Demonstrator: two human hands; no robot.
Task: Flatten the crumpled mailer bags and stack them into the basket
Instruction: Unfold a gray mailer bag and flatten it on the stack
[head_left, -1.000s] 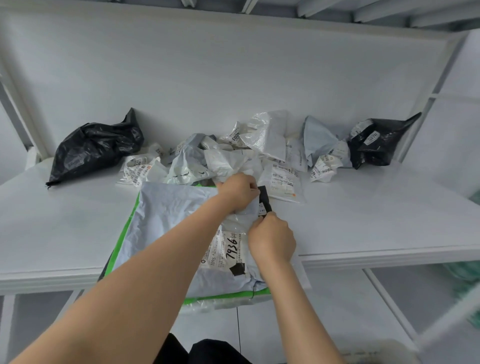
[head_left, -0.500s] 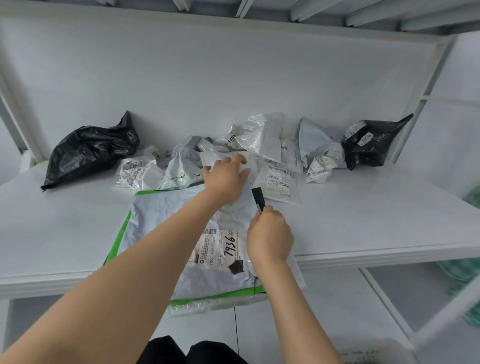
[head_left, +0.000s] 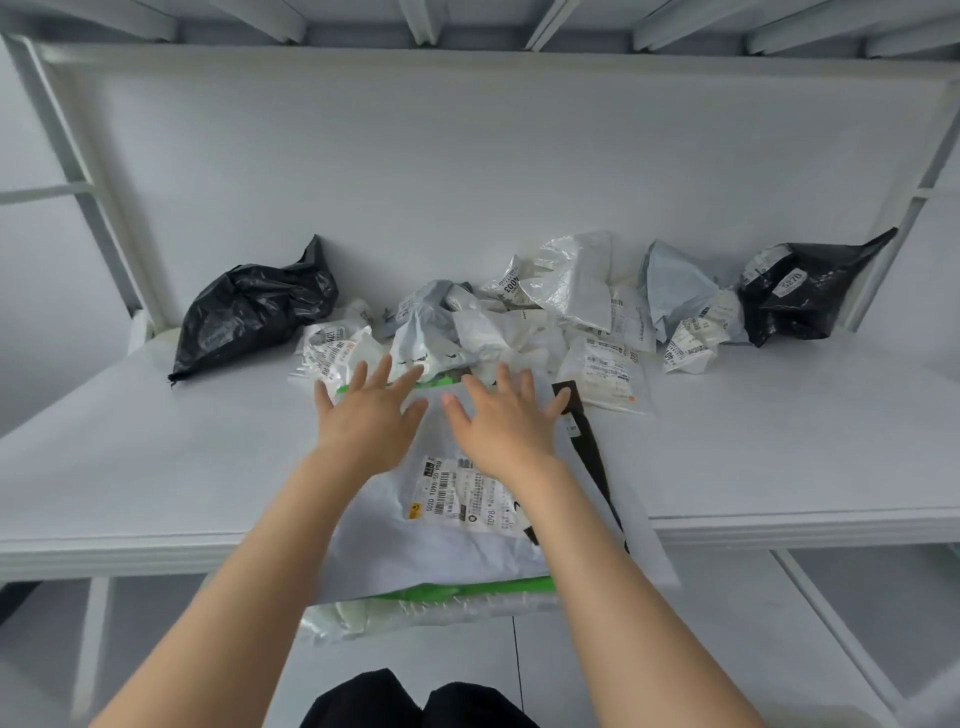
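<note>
- My left hand (head_left: 371, 421) is lying palm down on the far left part of the pale grey mailer bag (head_left: 447, 545), with its fingers straight and spread. It is gripping nothing.
- My right hand (head_left: 506, 423) is pressing flat just beside it on the same bag, fingers likewise splayed and holding nothing.
- The grey mailer bag is lying smoothed out at the front of the white table (head_left: 156, 467), and its near end is hanging over the table's edge. A printed shipping label (head_left: 457, 493) is facing up between my wrists, and a black strip (head_left: 587, 441) is running along the bag's right side.
- A green edge (head_left: 467, 591) is showing under the bag at its near and far ends, with clear crinkled plastic (head_left: 415, 616) beneath. I cannot tell whether this is the basket.
- A pile of crumpled mailer bags (head_left: 524, 332), white and grey, is sitting just beyond my fingertips.
- The left black bag (head_left: 254, 312) is slumping near the pile's left end, and the right black bag (head_left: 800, 296) is resting at its right end.
</note>
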